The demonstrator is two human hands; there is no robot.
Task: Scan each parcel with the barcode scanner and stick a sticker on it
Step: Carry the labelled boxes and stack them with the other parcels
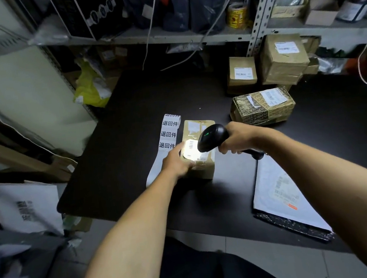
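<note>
A small brown cardboard parcel (198, 147) lies in the middle of the black table (130, 127). My left hand (177, 161) rests on its near left corner and holds it down. My right hand (239, 139) grips a black barcode scanner (211, 136), whose head hangs just over the parcel. The scanner's bright light falls on the parcel's white label (190, 149). A strip of white stickers (166, 138) with black characters lies flat along the parcel's left side, partly under my left hand.
A patterned parcel (263, 106) lies to the right, with several brown boxes (282, 59) stacked behind it. A white mailer bag (281, 193) sits on the near right of the table. Metal shelves (188, 34) full of parcels stand behind, and bags lie on the left floor.
</note>
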